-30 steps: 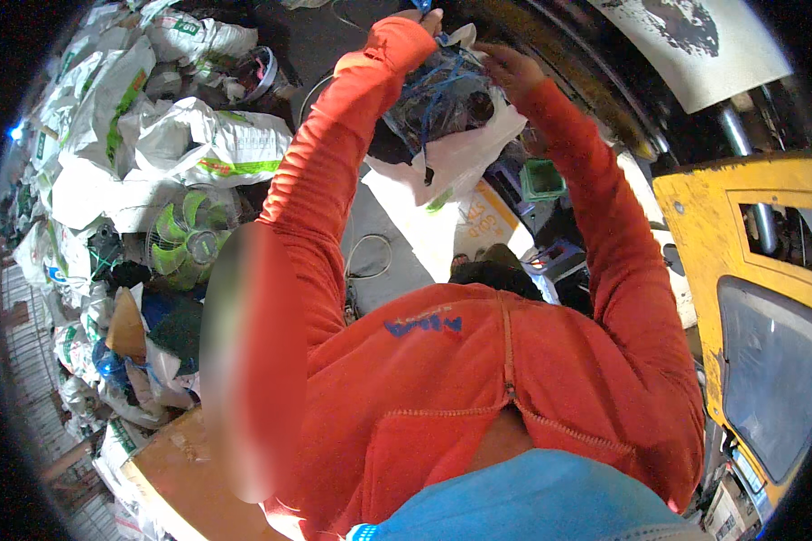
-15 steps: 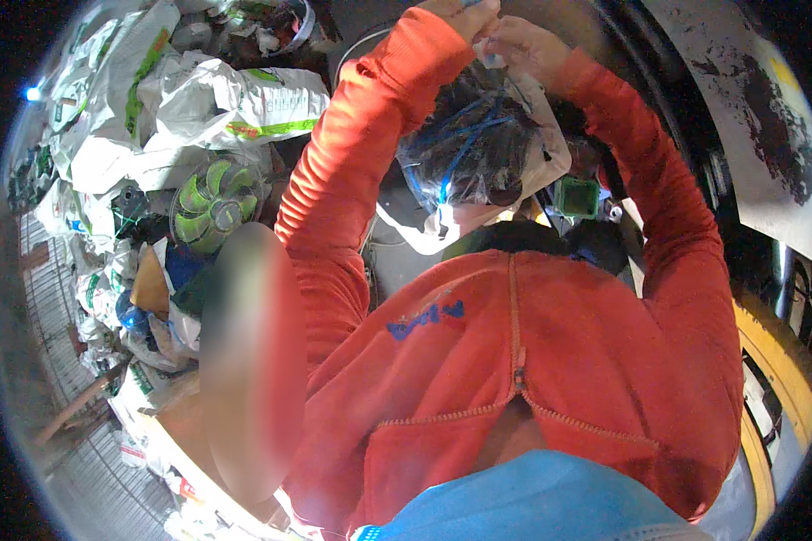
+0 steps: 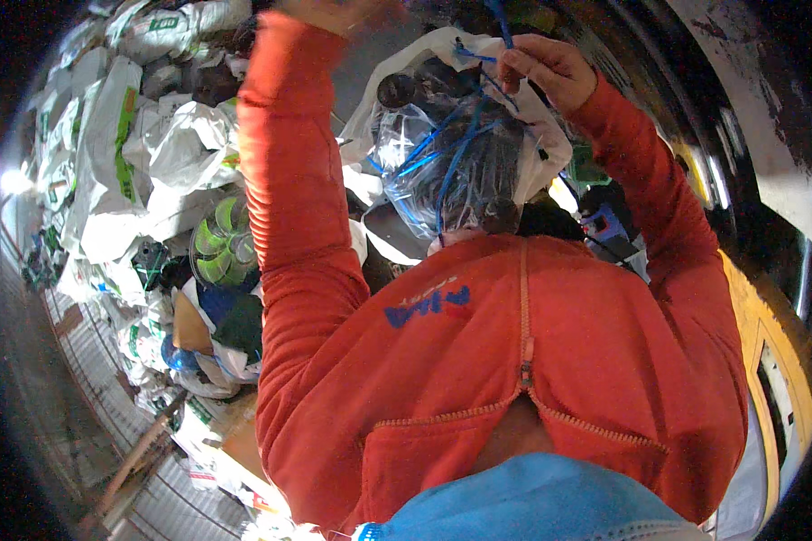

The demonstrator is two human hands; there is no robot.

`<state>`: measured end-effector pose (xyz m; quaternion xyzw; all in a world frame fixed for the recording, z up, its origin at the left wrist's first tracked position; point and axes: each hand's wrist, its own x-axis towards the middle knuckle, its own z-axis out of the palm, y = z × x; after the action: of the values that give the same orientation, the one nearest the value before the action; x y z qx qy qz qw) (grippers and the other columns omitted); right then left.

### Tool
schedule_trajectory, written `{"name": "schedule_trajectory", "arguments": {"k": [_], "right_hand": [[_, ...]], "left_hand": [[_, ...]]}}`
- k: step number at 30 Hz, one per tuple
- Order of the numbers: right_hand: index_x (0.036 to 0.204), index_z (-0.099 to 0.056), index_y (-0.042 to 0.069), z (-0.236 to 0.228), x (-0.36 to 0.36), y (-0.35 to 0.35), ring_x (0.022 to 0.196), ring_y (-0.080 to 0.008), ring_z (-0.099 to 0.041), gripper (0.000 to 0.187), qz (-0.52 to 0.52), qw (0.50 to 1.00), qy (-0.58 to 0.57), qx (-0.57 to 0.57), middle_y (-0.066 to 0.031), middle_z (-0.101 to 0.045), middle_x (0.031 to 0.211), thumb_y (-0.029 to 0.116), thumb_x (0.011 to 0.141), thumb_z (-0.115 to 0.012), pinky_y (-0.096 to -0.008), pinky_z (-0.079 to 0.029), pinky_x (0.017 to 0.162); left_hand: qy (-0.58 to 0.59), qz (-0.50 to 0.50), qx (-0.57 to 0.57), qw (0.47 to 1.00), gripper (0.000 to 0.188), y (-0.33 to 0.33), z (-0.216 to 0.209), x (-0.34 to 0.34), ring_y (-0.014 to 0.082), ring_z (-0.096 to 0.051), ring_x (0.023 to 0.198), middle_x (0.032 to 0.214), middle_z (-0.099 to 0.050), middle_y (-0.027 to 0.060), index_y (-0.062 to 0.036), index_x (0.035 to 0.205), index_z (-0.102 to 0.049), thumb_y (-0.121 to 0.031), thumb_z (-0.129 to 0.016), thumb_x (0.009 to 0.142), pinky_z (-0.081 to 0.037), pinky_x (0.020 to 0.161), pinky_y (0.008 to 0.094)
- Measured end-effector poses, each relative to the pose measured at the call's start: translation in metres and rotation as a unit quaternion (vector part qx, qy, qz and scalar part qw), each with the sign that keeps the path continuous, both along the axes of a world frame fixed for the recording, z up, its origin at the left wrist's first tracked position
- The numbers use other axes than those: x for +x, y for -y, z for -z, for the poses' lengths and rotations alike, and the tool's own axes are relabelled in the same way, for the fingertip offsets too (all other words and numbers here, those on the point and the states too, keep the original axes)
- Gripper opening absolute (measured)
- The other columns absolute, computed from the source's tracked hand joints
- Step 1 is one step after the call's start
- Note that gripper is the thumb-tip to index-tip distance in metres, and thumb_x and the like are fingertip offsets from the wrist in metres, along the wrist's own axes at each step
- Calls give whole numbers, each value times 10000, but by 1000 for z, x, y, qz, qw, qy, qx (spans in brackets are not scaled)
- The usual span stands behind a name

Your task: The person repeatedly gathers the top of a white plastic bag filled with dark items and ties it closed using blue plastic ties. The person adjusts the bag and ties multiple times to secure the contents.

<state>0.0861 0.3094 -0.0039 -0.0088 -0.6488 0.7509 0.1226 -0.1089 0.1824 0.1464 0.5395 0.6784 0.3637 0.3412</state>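
A white sack with its mouth open stands in front of my chest. Inside it lie dark items in clear plastic film, crossed by blue straps. My right hand is at the sack's far right rim, its thumb and fingers closed on a blue strap that runs up out of the picture. At the upper edge, left of the sack, my left hand is smeared by motion and partly cut off. What its fingers do cannot be made out.
White sacks are heaped on the left. A green fan, brown cardboard and a blue bundle lie among them. On the right are a yellow frame and a pale panel with dark stains.
My hands were close together above the sack; now they are apart, the left swung out to the left. The sack's mouth and the blue strap at my right hand show more plainly.
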Motion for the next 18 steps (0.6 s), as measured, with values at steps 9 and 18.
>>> {"name": "schedule_trajectory", "arguments": {"k": [9,18], "right_hand": [[822,-561,5,6,3,2,665,-108,-538,243,68,994,37,75,-39,-564,729,195,919,-444,-252,-442,626],[888,-601,20,-22,-35,0,697,-137,-563,224,87,991,82,-60,-52,-602,777,226,872,-517,-271,-454,635]], "left_hand": [[-511,50,-113,850,240,-8,113,47,315,-608,799,880,-639,111,-136,911,-636,-323,-519,816,-493,692,415],[-428,121,-96,891,302,-16,150,-6,334,-602,783,898,-628,112,-169,1032,-593,-354,-545,798,-487,679,426]]}}
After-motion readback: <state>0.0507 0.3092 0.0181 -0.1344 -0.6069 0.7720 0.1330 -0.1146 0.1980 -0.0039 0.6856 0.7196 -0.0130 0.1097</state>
